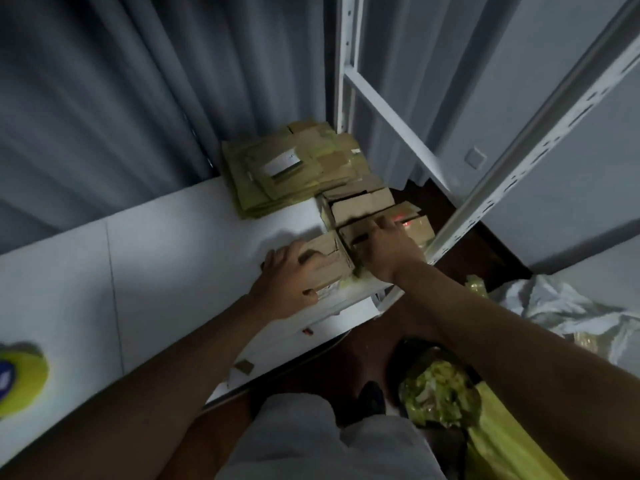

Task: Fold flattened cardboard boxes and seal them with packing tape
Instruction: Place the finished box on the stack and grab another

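My left hand (289,282) gripping a small cardboard box (325,263) on the white table (138,271), my right hand (388,252) curled on the neighbouring box (363,230), flattened cardboard stack (291,168) behind, white label unreadable

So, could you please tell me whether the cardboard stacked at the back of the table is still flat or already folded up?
Still flat: the cardboard stack lies in thin overlapping sheets on the white table.

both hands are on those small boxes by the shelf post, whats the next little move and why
Probably lift the near box clear toward the open white table. The left hand already grips it, with the thumb on its near edge, while the right hand rests on the neighbouring box. The boxes sit packed tight together at the table's corner, so there's little room to work on one in place.
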